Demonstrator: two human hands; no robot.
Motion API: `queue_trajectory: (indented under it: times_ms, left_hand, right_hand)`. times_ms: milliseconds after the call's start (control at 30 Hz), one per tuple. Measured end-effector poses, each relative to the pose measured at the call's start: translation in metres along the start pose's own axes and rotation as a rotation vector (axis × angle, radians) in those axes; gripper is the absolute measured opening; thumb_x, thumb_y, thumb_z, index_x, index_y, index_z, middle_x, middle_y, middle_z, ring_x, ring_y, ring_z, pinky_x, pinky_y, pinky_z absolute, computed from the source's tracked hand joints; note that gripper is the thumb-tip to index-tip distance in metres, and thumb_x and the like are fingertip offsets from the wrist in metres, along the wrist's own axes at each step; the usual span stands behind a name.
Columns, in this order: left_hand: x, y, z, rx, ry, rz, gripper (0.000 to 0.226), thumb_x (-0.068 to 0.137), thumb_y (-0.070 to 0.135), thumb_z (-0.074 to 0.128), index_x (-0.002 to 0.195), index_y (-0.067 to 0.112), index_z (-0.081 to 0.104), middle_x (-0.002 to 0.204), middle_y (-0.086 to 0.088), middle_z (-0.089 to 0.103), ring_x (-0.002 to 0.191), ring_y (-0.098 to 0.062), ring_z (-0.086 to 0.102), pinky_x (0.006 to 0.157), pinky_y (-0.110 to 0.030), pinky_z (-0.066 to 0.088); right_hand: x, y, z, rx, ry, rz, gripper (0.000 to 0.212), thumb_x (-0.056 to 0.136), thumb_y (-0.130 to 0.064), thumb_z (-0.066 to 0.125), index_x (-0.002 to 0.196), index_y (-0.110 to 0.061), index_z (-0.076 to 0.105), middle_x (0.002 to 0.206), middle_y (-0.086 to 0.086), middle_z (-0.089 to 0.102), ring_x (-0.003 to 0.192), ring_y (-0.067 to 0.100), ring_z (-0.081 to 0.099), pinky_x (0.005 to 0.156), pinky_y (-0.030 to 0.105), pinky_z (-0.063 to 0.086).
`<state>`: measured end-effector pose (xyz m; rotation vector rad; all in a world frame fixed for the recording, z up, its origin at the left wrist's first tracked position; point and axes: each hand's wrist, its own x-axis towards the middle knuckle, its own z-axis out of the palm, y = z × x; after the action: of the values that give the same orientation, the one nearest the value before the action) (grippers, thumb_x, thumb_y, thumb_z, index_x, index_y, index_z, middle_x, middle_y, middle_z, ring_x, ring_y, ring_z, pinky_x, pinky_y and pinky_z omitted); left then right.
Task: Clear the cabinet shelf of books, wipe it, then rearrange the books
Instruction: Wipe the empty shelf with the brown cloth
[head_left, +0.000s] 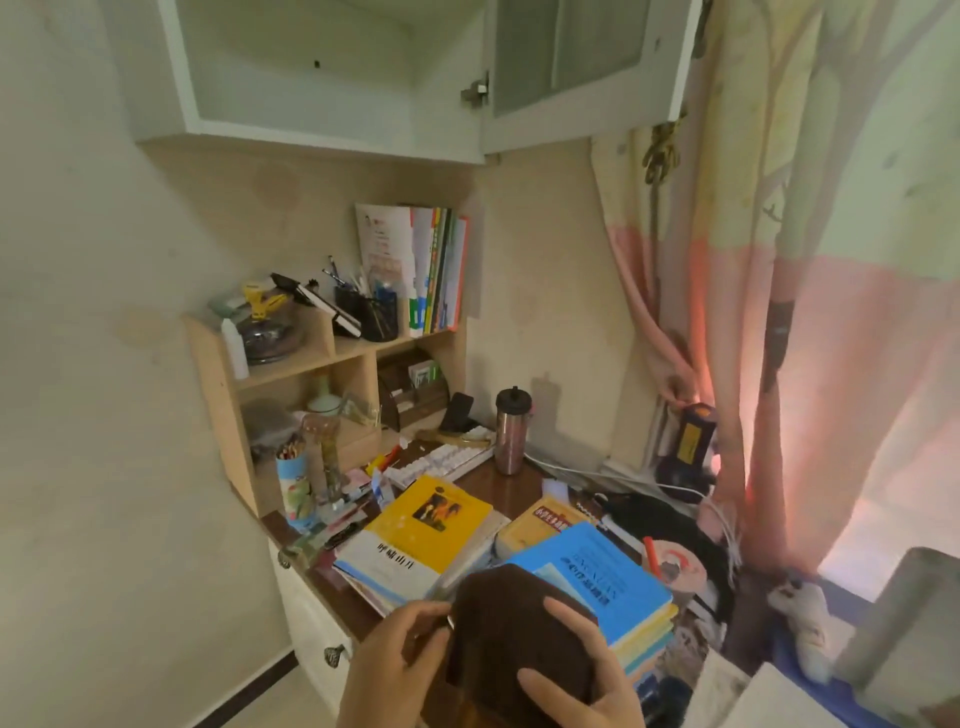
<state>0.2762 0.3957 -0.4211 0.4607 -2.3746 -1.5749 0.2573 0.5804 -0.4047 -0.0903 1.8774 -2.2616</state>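
Books (597, 571) lie stacked on the desk (488, 483) below the seemingly empty cabinet (311, 78).

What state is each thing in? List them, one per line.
White wall cabinet: door open, visible interior bare of books.
Frosted-glass cabinet door: swung open.
Dark brown cloth: bunched, held in both hands.
Left hand: gripping the cloth.
Right hand: gripping the cloth.
Yellow-covered book: closed, flat atop a stack.
Blue-covered book: closed, atop another stack.
Steel travel tumbler: upright, lidded.

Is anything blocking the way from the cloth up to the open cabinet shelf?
Nothing visible. Both hands, left hand and right hand, hold the brown cloth below the open cabinet; its door is swung aside.
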Motion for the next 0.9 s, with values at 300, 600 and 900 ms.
queue_trajectory:
  times_ms: [300,600,900]
  left_hand:
    - [0.093,0.01,0.008,-0.045,-0.072,0.049,0.009,0.088,0.025,0.064,0.095,0.031,0.067,0.097,0.021,0.064,0.096,0.002,0.058,0.081,-0.012,0.045]
    - [0.216,0.017,-0.028,-0.009,-0.171,0.115,0.014,0.09,0.024,0.062,0.096,0.036,0.066,0.099,0.024,0.064,0.09,0.016,0.055,0.073,-0.004,0.043]
    - [0.322,0.08,-0.076,0.094,-0.309,0.325,0.014,0.092,0.03,0.059,0.104,0.036,0.063,0.102,0.025,0.063,0.1,0.011,0.056,0.079,-0.003,0.042]
  right_hand:
    - [0.081,-0.009,0.017,-0.006,0.073,-0.003,0.053,0.069,0.001,0.08,0.106,-0.032,0.061,0.106,-0.023,0.048,0.089,-0.001,0.052,0.061,0.002,0.043]
    - [0.175,-0.031,0.08,0.091,0.194,0.005,0.055,0.064,0.015,0.076,0.107,-0.018,0.069,0.106,0.002,0.065,0.083,0.018,0.068,0.061,0.025,0.057]
    - [0.243,-0.102,0.14,0.238,0.347,-0.008,0.052,0.071,0.007,0.075,0.108,-0.029,0.068,0.115,0.007,0.057,0.092,0.035,0.066,0.061,0.039,0.059]
